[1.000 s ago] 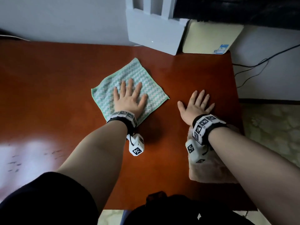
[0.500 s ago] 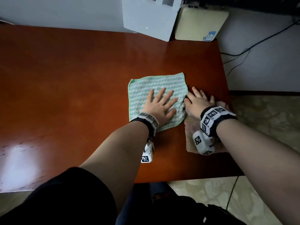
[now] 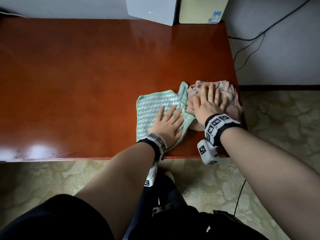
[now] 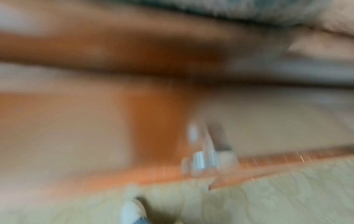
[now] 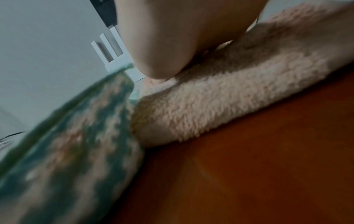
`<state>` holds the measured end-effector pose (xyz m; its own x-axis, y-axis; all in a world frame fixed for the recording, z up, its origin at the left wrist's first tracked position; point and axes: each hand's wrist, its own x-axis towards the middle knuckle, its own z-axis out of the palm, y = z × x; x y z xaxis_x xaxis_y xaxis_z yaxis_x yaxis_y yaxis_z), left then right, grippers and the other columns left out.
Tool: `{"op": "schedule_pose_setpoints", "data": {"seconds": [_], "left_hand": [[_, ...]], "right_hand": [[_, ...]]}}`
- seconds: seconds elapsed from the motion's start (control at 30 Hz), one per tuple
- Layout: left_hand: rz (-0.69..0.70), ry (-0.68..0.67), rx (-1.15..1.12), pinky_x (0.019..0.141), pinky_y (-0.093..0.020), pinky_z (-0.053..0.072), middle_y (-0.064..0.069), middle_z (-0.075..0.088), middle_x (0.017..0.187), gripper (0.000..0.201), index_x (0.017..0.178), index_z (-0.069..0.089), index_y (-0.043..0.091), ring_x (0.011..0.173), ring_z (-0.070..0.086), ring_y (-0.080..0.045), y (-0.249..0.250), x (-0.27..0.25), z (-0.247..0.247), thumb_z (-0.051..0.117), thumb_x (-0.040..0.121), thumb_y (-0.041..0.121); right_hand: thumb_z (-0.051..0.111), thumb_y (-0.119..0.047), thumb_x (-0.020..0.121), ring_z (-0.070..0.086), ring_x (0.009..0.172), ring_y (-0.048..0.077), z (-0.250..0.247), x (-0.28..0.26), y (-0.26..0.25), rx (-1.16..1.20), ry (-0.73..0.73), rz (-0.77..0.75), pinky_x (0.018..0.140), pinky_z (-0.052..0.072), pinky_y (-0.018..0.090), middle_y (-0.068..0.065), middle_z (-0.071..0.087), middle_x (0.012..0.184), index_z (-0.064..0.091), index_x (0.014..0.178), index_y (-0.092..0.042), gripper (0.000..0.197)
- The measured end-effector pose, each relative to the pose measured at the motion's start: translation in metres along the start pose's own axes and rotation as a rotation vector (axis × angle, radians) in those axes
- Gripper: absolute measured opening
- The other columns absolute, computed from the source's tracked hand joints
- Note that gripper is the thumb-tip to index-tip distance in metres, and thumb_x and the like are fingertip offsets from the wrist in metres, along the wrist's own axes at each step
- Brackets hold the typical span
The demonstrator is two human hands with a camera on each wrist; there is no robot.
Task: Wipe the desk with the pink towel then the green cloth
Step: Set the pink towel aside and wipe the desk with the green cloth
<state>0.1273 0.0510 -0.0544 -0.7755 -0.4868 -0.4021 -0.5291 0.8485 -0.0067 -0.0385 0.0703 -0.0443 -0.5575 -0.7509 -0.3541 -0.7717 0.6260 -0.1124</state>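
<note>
The green-and-white cloth [image 3: 152, 108] lies flat near the front right of the red-brown desk [image 3: 86, 75]. My left hand [image 3: 167, 124] presses on it with straight, spread fingers. The pink towel [image 3: 225, 94] sits bunched at the desk's right edge, touching the cloth's raised right edge. My right hand [image 3: 207, 101] lies palm down on the towel, fingers straight. In the right wrist view the fluffy pink towel [image 5: 220, 106] abuts the green cloth [image 5: 76, 144] under my right hand [image 5: 172, 45]. The left wrist view is blurred.
A white box [image 3: 152, 9] and a cream device [image 3: 202, 9] stand at the desk's back edge against the wall. Black cables [image 3: 251, 38] hang right of the desk. The desk's front edge [image 3: 69, 158] runs just below my wrists, above a patterned floor [image 3: 52, 179].
My left hand slid the green cloth right and toward the front edge until it met the pink towel. My right hand moved onto the towel, which is now bunched up.
</note>
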Motion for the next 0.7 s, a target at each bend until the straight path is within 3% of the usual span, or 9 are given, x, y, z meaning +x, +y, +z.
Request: {"op": "schedule_pose_setpoints", "data": {"seconds": [0.17, 0.37, 0.53, 0.7], "left_hand": [[0.033, 0.009, -0.035, 0.116, -0.052, -0.008, 0.004, -0.008, 0.16, 0.057, 0.152, 0.007, 0.028, 0.147, -0.013, -0.02, 0.006, -0.034, 0.015, 0.012, 0.099, 0.049], [-0.007, 0.043, -0.092, 0.117, -0.047, -0.013, 0.009, -0.012, 0.159, 0.059, 0.151, 0.004, 0.037, 0.146, -0.015, -0.017, -0.018, -0.059, 0.035, 0.01, 0.095, 0.058], [-0.145, 0.095, -0.209, 0.117, -0.045, -0.014, 0.012, -0.013, 0.159, 0.063, 0.149, -0.004, 0.043, 0.146, -0.016, -0.014, -0.063, -0.086, 0.054, 0.007, 0.092, 0.066], [-0.306, 0.119, -0.28, 0.116, -0.045, -0.016, 0.013, -0.015, 0.158, 0.064, 0.149, -0.005, 0.042, 0.145, -0.019, -0.013, -0.119, -0.124, 0.072, 0.006, 0.091, 0.068]], "right_hand": [[0.014, -0.041, 0.101, -0.014, 0.147, 0.023, 0.011, -0.03, -0.01, -0.019, 0.025, -0.057, 0.113, -0.014, 0.051, 0.002, -0.013, 0.16, -0.003, 0.153, -0.024, 0.058], [0.015, -0.039, 0.101, -0.015, 0.147, 0.018, 0.032, -0.057, -0.033, -0.191, 0.065, -0.283, 0.114, -0.017, 0.047, -0.002, -0.012, 0.16, -0.001, 0.153, -0.028, 0.055], [0.01, -0.044, 0.101, -0.011, 0.148, 0.017, 0.049, -0.074, -0.063, -0.195, 0.087, -0.193, 0.111, -0.021, 0.048, -0.003, -0.005, 0.161, 0.002, 0.153, -0.027, 0.055], [0.013, -0.043, 0.101, -0.008, 0.148, 0.019, 0.075, -0.093, -0.109, -0.096, 0.034, -0.126, 0.118, -0.009, 0.047, 0.002, -0.006, 0.161, 0.0, 0.153, -0.019, 0.059]]}}
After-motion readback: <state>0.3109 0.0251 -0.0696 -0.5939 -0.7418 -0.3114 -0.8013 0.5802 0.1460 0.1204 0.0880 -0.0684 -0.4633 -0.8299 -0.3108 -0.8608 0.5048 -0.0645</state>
